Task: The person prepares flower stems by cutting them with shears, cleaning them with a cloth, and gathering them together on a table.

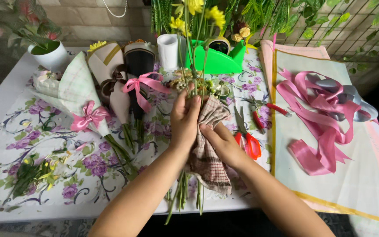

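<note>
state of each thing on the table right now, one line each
left hand: gripping the flower stems, upright
right hand: pressing the checked wrap against the stems
three bouquets: wrapped, bowed, lying flat
scissors: shut, lying flat
pruners: lying untouched
pink ribbon: loose, tangled on paper sheets
tape dispenser: upright

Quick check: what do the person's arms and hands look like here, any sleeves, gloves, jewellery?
Both forearms are bare up to the bottom edge of the frame, with no sleeves in view. The left hand and right hand wear no gloves. No rings, watch or bracelets show on the visible fingers or wrists. Nails look short and unpainted, though too small to be sure.
</note>
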